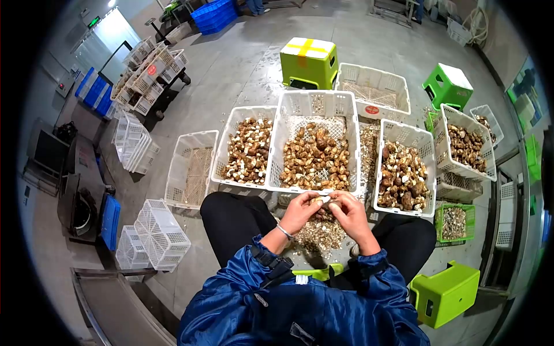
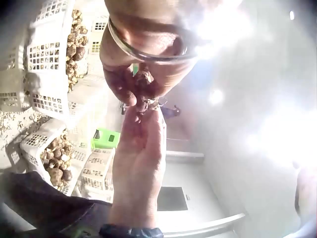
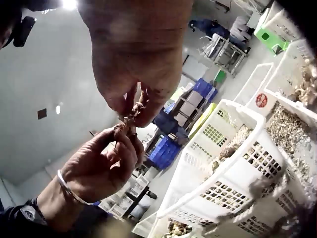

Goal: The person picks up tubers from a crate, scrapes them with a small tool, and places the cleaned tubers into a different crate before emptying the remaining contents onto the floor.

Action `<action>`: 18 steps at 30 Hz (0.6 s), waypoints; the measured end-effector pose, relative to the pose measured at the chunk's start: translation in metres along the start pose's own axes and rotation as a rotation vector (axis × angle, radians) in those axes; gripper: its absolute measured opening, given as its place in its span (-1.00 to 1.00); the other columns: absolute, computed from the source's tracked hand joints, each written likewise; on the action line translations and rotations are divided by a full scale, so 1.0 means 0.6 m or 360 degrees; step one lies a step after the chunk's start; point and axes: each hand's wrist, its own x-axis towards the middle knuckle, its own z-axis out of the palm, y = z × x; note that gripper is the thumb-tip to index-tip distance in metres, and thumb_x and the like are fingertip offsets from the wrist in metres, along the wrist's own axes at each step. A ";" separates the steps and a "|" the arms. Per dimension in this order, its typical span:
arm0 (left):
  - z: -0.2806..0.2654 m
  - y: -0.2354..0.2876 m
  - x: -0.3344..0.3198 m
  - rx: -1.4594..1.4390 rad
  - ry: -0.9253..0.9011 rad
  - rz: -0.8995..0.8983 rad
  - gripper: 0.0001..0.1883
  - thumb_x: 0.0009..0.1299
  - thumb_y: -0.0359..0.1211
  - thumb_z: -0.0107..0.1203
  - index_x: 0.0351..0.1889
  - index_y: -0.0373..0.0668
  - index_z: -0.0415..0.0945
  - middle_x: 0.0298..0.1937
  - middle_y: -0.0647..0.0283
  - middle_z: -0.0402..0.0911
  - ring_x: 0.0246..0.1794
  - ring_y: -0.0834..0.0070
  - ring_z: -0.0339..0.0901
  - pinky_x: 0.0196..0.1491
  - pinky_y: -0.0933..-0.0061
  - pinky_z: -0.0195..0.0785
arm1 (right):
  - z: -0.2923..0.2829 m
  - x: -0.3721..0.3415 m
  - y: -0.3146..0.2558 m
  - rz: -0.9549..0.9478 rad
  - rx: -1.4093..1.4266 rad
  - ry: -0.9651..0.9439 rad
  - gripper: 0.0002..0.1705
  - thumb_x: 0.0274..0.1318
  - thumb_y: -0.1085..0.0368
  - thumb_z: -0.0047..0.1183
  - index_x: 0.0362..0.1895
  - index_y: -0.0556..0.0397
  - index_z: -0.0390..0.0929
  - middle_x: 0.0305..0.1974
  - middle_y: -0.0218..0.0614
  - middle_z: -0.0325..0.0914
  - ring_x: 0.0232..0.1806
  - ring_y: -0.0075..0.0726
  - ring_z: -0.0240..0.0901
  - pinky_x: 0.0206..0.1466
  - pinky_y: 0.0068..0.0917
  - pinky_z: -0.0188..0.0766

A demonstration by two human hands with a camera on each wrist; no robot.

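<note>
In the head view, my left hand [image 1: 298, 214], with a band at the wrist, pinches a small pale-and-brown mushroom [image 1: 321, 199] in front of the middle crate. My right hand [image 1: 351, 215] meets it from the other side, thumb and fingertips pinching the same mushroom. Up close in the right wrist view, the fingertips of both hands come together on the mushroom [image 3: 130, 123], which they mostly hide. Just beyond the hands, a white crate [image 1: 271, 147] holds brown mushrooms [image 1: 316, 154]. Below the hands lies a heap of chopped trimmings [image 1: 319, 235].
White crates of mushrooms stand left [image 1: 218, 164] and right [image 1: 378, 199] of the middle one. A green crate [image 1: 472, 222] of trimmings sits farther right. Green stools [image 1: 309, 60] stand around, one [image 1: 447, 294] near my right side. Stacked white crates [image 1: 161, 233] are at left.
</note>
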 end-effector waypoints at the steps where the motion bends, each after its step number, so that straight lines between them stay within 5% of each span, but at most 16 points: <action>1: -0.002 0.001 -0.001 0.0033 0.0005 -0.0009 -0.65 0.42 -0.39 0.18 0.10 -0.34 0.43 -0.11 0.29 0.57 -0.23 0.65 0.54 -0.19 0.62 0.43 | 0.002 0.000 0.004 0.0014 0.0003 0.0001 -0.86 0.25 0.34 0.09 -0.19 0.14 0.62 -0.51 -0.57 0.39 -0.49 -0.71 0.18 -0.44 -0.61 0.17; 4: -0.005 0.004 -0.007 0.0114 0.0015 -0.0032 -0.63 0.41 -0.40 0.20 0.12 -0.35 0.44 -0.11 0.30 0.58 -0.23 0.69 0.51 -0.19 0.63 0.40 | -0.005 0.003 -0.007 0.0362 0.0239 -0.0024 -0.86 0.27 0.35 0.07 -0.17 0.12 0.61 -0.52 -0.59 0.35 -0.49 -0.71 0.16 -0.44 -0.63 0.15; 5: -0.004 0.007 -0.007 0.0137 0.0013 -0.0033 -0.62 0.41 -0.40 0.20 0.13 -0.36 0.44 -0.12 0.30 0.58 -0.23 0.69 0.51 -0.19 0.63 0.39 | -0.022 0.005 -0.019 0.0609 0.0254 -0.0163 -0.83 0.29 0.35 0.04 -0.17 0.19 0.59 -0.37 -0.49 0.52 -0.41 -0.71 0.27 -0.36 -0.62 0.24; 8: -0.008 -0.007 0.002 0.0189 -0.0003 0.0103 -0.60 0.40 -0.40 0.20 0.15 -0.39 0.44 -0.10 0.28 0.60 -0.21 0.67 0.52 -0.17 0.63 0.40 | -0.001 -0.004 0.008 0.0384 0.0395 -0.0055 -0.82 0.31 0.29 0.06 -0.15 0.13 0.60 -0.51 -0.59 0.36 -0.50 -0.73 0.14 -0.45 -0.62 0.13; 11: -0.011 -0.008 -0.001 0.0225 -0.0036 0.0107 -0.60 0.41 -0.41 0.19 0.16 -0.40 0.44 -0.06 0.25 0.60 -0.19 0.64 0.54 -0.12 0.60 0.44 | -0.011 -0.001 0.005 0.0561 0.0311 -0.0082 -0.82 0.30 0.28 0.06 -0.19 0.15 0.59 -0.48 -0.56 0.42 -0.48 -0.70 0.19 -0.42 -0.63 0.18; 12: -0.004 -0.002 -0.004 0.0225 -0.0008 0.0075 -0.61 0.43 -0.39 0.16 0.16 -0.40 0.44 -0.06 0.24 0.61 -0.20 0.62 0.55 -0.12 0.58 0.46 | -0.005 0.001 0.000 0.0566 0.0578 -0.0010 -0.82 0.28 0.29 0.08 -0.24 0.17 0.57 -0.39 -0.49 0.52 -0.41 -0.67 0.31 -0.36 -0.62 0.27; 14: -0.011 -0.012 0.001 0.0123 -0.0025 0.0030 -0.63 0.46 -0.37 0.13 0.14 -0.40 0.47 -0.08 0.25 0.61 -0.20 0.61 0.55 -0.13 0.56 0.46 | -0.015 0.003 -0.016 0.0506 0.0177 -0.0151 -0.83 0.25 0.32 0.10 -0.26 0.20 0.55 -0.27 -0.38 0.58 -0.33 -0.62 0.42 -0.29 -0.58 0.34; 15: -0.008 -0.007 0.001 0.0123 -0.0032 0.0017 -0.63 0.46 -0.36 0.13 0.14 -0.39 0.47 -0.09 0.25 0.61 -0.20 0.62 0.55 -0.13 0.56 0.46 | -0.006 0.003 -0.011 0.0045 0.0024 -0.0078 -0.83 0.23 0.34 0.09 -0.20 0.20 0.57 -0.26 -0.42 0.57 -0.39 -0.67 0.32 -0.34 -0.61 0.29; 16: -0.006 -0.002 -0.002 0.0123 -0.0038 0.0000 -0.64 0.46 -0.35 0.12 0.13 -0.39 0.48 -0.10 0.26 0.62 -0.20 0.62 0.54 -0.13 0.56 0.46 | -0.001 0.003 -0.007 -0.0104 -0.0105 -0.0055 -0.83 0.21 0.36 0.10 -0.18 0.22 0.57 -0.22 -0.40 0.57 -0.38 -0.65 0.35 -0.33 -0.62 0.31; 18: -0.011 -0.005 0.000 0.0163 -0.0043 -0.0063 -0.64 0.48 -0.32 0.10 0.13 -0.37 0.50 -0.13 0.28 0.63 -0.22 0.63 0.54 -0.16 0.57 0.46 | -0.002 -0.001 -0.008 0.0326 0.0185 -0.0047 -0.84 0.23 0.34 0.11 -0.21 0.20 0.56 -0.27 -0.37 0.56 -0.39 -0.63 0.37 -0.36 -0.60 0.30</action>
